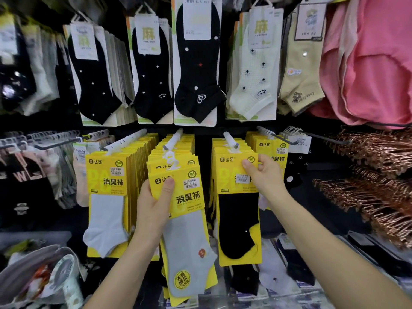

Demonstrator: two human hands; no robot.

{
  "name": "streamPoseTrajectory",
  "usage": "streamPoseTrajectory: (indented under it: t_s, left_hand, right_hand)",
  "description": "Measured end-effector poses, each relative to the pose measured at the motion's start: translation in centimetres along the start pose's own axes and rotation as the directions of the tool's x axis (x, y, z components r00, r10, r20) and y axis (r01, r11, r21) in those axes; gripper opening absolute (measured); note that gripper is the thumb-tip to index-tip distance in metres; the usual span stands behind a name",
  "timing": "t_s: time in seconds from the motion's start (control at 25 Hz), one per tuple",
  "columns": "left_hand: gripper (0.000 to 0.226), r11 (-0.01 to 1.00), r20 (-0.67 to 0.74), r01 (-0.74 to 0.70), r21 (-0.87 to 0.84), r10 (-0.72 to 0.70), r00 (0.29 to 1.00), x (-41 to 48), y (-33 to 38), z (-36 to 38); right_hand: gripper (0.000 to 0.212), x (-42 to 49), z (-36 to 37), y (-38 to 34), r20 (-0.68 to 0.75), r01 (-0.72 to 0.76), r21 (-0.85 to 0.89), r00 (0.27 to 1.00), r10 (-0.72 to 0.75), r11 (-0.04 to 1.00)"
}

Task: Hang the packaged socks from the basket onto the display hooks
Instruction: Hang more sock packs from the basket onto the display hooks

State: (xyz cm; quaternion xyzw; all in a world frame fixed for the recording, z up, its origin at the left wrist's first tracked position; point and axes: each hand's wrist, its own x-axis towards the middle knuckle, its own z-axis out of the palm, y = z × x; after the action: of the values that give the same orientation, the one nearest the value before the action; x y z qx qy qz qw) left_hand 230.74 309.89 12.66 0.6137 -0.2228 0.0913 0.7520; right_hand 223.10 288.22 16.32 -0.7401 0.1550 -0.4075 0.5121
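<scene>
A: Two grips busy?
B: Yep. Your left grip [153,201] is curled round the grey sock pack [189,221], long axis vertical, tab just under the middle hook [176,136] tip. Right grip [263,175] pinches the hung black sock pack [238,219], rt of it.
A: Nearer?
B: Left, imo.

The grey sock pack [185,197] gripped by the left hand [153,204] has a yellow card sleeve, smooth with a light sheen. The sock itself is fine knitted cloth, matt. Its hanger tab [170,160] is white plastic, slightly glossy. The black sock pack [238,219] has the same smooth card and a matt knit. A bare hook [283,139] is thin, dark metal. The hangers [367,175] at the right look like shiny copper-coloured metal. The pink garment [374,63] is soft, smooth cloth.
</scene>
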Motion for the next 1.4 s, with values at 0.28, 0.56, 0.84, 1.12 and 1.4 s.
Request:
streamPoseTrajectory:
  t_s: [0.28,0.56,0.84,1.12,1.4]
  left_hand:
    - [0.028,1.000,0.085,-0.027,-0.007,0.028,0.996,-0.7,0.4,1.3]
    - [0.030,0.998,0.139,-0.054,-0.024,0.057,0.989,-1.3,1.1,3.9]
    - [0.036,0.998,0.194,-0.017,-0.063,0.029,0.981,-2.0,0.8,5.8]
    - [0.035,0.999,0.322,-0.004,-0.053,0.021,0.947,-1.7,-0.1,4.6]
    - [0.016,0.998,0.260,-0.039,-0.059,0.053,0.964,-2.1,-1.1,4.3]
  right_hand:
    - [0.015,-0.3,-0.1,0.8,-0.034,-0.052,-0.025,0.998,0.051,0.998]
    - [0.033,-3.9,0.3,-0.9,0.017,0.095,-0.014,0.995,-0.095,0.995]
    - [0.017,-4.5,0.5,-1.4,0.086,0.051,0.004,0.995,-0.051,0.999]
    - [0.006,-4.3,0.2,-0.6,0.105,0.017,0.050,0.994,-0.022,0.999]
    - [0.010,-4.5,0.8,-1.1,0.051,-0.008,0.102,0.999,0.003,0.995]
